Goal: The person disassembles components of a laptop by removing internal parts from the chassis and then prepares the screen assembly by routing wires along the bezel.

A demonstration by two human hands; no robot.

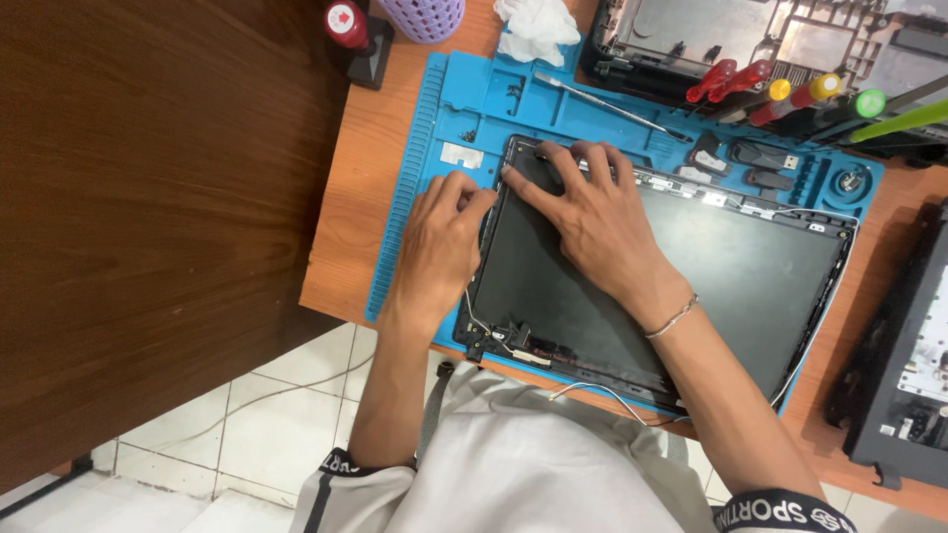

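Two bare hands press at the corner of a dark laptop screen panel lying on a blue work mat.

The wooden counter (346, 227) carries the blue mat (415, 178), and on the mat lies the laptop screen panel (691, 286), flat and dark, its frame edge running along the mat's far side. The right hand (583, 212) rests flat on the panel near its far left corner, fingers spread wide and gripping nothing, a thin bracelet on the wrist. The left hand (439, 242) lies just beside the panel's left edge, fingers loosely curled, their tips touching the frame; it holds nothing. Beyond the panel, screwdrivers (780, 89) with coloured handles stand by an opened laptop base (691, 35). A metal pry tool (602, 104) lies on the mat near a crumpled white tissue (536, 28).
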